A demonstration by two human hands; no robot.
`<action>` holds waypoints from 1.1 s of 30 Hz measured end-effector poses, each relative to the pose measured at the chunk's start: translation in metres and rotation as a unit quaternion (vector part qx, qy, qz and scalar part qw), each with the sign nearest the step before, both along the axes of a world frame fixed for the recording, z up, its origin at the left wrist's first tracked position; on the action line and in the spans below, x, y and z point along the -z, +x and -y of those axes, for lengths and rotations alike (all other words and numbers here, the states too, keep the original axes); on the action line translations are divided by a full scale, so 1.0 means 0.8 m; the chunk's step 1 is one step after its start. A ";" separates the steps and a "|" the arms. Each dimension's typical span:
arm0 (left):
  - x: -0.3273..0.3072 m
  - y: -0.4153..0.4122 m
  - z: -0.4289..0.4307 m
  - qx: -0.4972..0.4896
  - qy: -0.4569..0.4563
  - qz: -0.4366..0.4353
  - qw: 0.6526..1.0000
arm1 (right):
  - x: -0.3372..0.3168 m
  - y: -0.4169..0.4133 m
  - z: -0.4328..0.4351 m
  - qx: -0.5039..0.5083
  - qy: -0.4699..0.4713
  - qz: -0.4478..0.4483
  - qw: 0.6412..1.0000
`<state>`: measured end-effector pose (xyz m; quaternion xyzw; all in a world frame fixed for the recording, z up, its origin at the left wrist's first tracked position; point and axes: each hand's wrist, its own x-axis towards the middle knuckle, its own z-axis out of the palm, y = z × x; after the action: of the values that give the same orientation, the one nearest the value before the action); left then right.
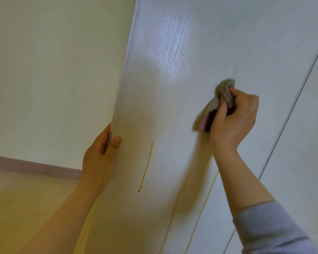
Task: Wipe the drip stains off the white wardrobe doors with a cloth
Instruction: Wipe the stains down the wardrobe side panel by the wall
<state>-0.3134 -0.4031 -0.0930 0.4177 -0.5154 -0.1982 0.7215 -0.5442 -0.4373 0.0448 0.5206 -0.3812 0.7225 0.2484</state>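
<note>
Now my right hand (233,118) is gripping the bunched grey cloth (225,90), pressing it against the white wardrobe door (173,52), above and right of a brown drip stain (145,167). My left hand (99,156) is clasping the door's left edge, thumb on its front.

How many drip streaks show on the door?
3: brown streak right of the left hand; two fainter yellow streaks lower, beside the right forearm. More may hide behind it.
</note>
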 end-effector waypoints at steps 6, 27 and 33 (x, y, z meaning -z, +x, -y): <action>0.003 0.000 0.005 -0.005 0.000 0.003 1.000 | 0.144 -0.025 -0.009 0.022 0.082 0.101 0.991; 0.000 -0.004 0.001 -0.012 -0.005 0.008 1.000 | 0.153 -0.066 -0.009 0.048 0.138 0.276 0.950; -0.003 -0.005 -0.003 -0.016 0.001 0.005 1.000 | 0.071 -0.081 -0.010 0.034 0.078 0.195 0.977</action>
<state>-0.3175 -0.4007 -0.0910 0.4272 -0.5123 -0.1850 0.7217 -0.6094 -0.4295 -0.0121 0.3742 -0.4947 0.7695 0.1519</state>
